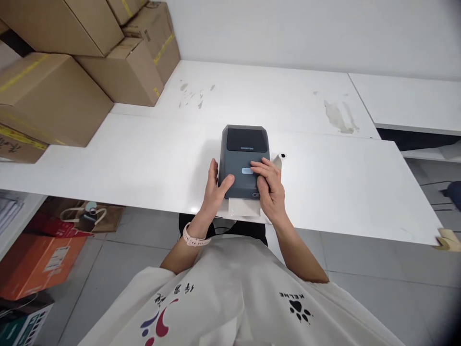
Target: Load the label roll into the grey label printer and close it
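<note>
A dark grey label printer (237, 161) with a black window and a lit, pale blue button (247, 171) sits on the white table in front of me. From its front slot hangs a strip of white label paper (244, 207). My left hand (213, 191) holds the printer's left side, its thumb on the top edge and its fingers along the wall. On the other side, my right hand (272, 191) lies over the front right corner, fingers stretched across the lid beside the button. A small white roll (281, 156) is partly hidden behind that hand.
Stacked cardboard boxes (122, 72) fill the table's (342, 192) far left. Grey worn patches (340, 117) mark its surface. On the floor at left are an orange box (43, 264) and a paper bag (108, 218). The table's front edge runs close to my body.
</note>
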